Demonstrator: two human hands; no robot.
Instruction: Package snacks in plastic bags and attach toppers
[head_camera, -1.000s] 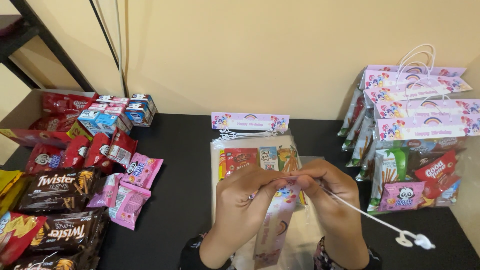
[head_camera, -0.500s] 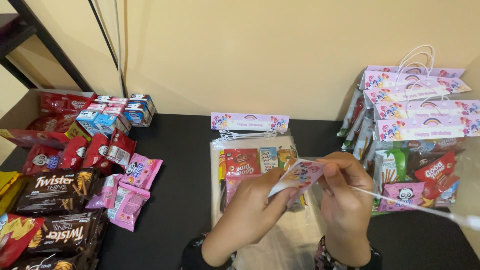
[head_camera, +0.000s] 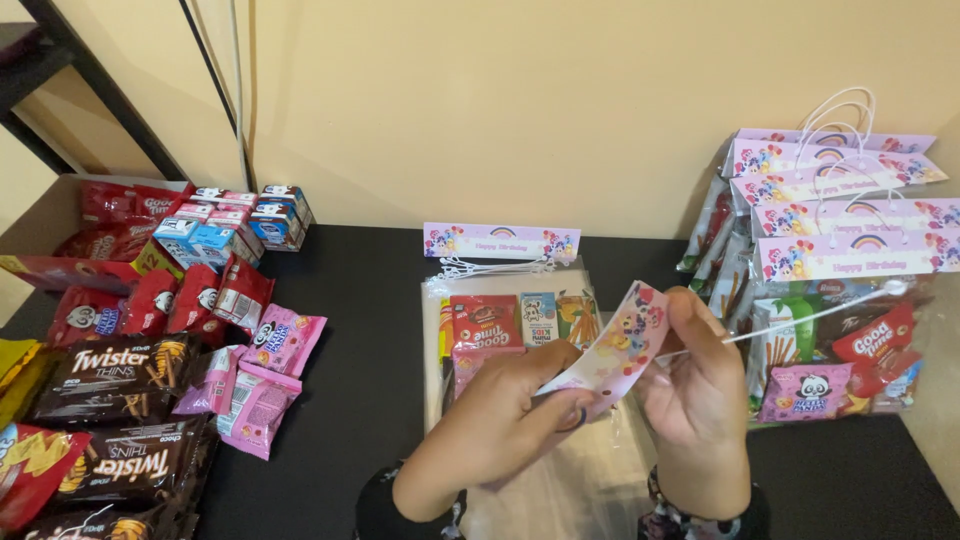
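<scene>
**Card topper lifted, handle drawn out to the side**

Since the earlier frames our hands have risen off the bag and the card strip has turned up on a slant, while the white plastic handle now runs out straight toward the finished bags.

We hold the card strip, pink with cartoon prints, just above the clear bag that lies flat on the black table. Our left hand pinches the strip's lower end between thumb and fingers. Our right hand is closed on the upper end, fingers curled behind it, and the white handle runs out from that grip toward the stack of finished bags to the right of the clear bag.

We judge the strip to be light, thin card: stiff enough to keep its slant, yet easy to crease, so it is best gripped at the ends as now, off the punched holes. The handle looks thin and springy, likely to flick free if loosely held.

Inside the clear bag lie a red packet and small boxes. Behind the bag rests another card strip with spare handles. Left of the bag lie pink packets, dark snack packs and small drink cartons.
</scene>
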